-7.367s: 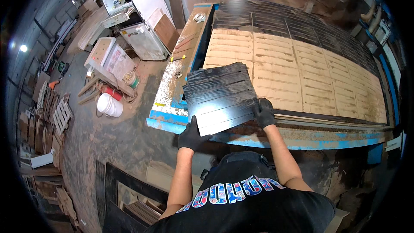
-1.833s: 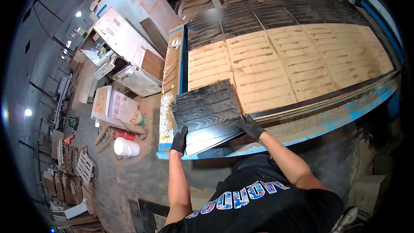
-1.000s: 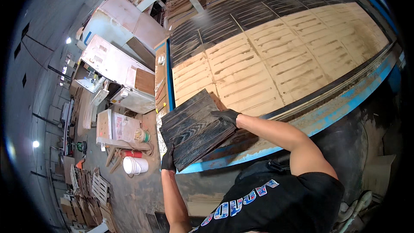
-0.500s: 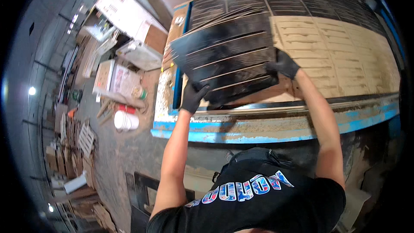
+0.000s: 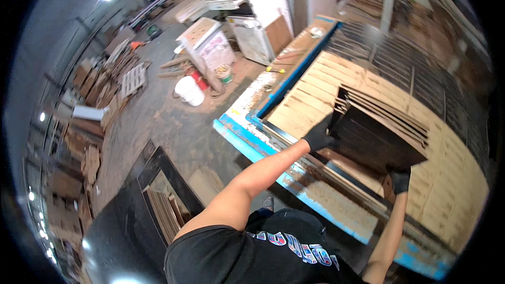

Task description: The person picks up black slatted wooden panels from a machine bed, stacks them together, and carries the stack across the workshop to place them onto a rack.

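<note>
A stack of several black rectangular panels (image 5: 376, 139) is held tilted above the machine bed, its lighter edges fanned slightly apart at the top. My black-gloved left hand (image 5: 321, 135) grips the stack's left end, fingers partly hidden behind the panels. At the lower right corner, my gloved right hand (image 5: 401, 181) is closed on the same panels. Under and around them lies a tan board (image 5: 447, 179) scored with grooves. Beyond it, a dark sheet (image 5: 410, 68) with cut lines covers the far part of the bed.
The bed has a worn blue metal frame (image 5: 247, 139) in front of me. A white bucket (image 5: 189, 91) and a white cabinet (image 5: 208, 47) stand on the floor to the left. Behind me at lower left lies a black sheet (image 5: 121, 215) with an opening showing stacked boards (image 5: 163, 213).
My view has turned left. The panels have moved rightward over the tan board and tipped so their edges face up; both hands still hold them. More tan board shows at left.
</note>
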Tool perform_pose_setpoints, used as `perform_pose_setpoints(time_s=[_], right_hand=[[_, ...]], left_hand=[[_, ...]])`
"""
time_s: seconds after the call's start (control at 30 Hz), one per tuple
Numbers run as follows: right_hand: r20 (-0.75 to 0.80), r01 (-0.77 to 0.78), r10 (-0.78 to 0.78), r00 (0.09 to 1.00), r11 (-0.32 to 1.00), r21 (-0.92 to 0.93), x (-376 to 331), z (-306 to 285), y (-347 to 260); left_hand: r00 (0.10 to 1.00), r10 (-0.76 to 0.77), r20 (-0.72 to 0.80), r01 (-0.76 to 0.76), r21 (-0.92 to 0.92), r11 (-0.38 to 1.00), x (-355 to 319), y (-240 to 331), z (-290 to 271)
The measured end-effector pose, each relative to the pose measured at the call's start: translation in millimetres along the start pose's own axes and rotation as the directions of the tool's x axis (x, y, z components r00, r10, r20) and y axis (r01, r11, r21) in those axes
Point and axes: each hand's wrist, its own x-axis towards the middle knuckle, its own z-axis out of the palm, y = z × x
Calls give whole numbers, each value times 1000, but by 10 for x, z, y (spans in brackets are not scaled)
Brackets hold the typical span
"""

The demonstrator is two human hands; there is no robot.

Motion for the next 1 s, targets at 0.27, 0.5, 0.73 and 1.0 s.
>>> perform_pose_setpoints(time_s=[0.27, 0.5, 0.73, 1.0], right_hand=[[167, -156, 99, 981, 914, 374, -38, -219, 1046], [85, -101, 93, 992, 989, 104, -175, -143, 756], [79, -93, 81, 994, 980, 174, -219, -184, 1036], [-48, 5, 24, 999, 849, 528, -155, -188, 1398]], left_hand=[[980, -190, 60, 195, -86, 977, -95, 181, 41], [1000, 17, -14, -16, 52, 999, -95, 84, 80], [998, 39, 47, -40, 9, 999, -164, 30, 119], [990, 94, -104, -87, 75, 993, -199, 344, 98]])
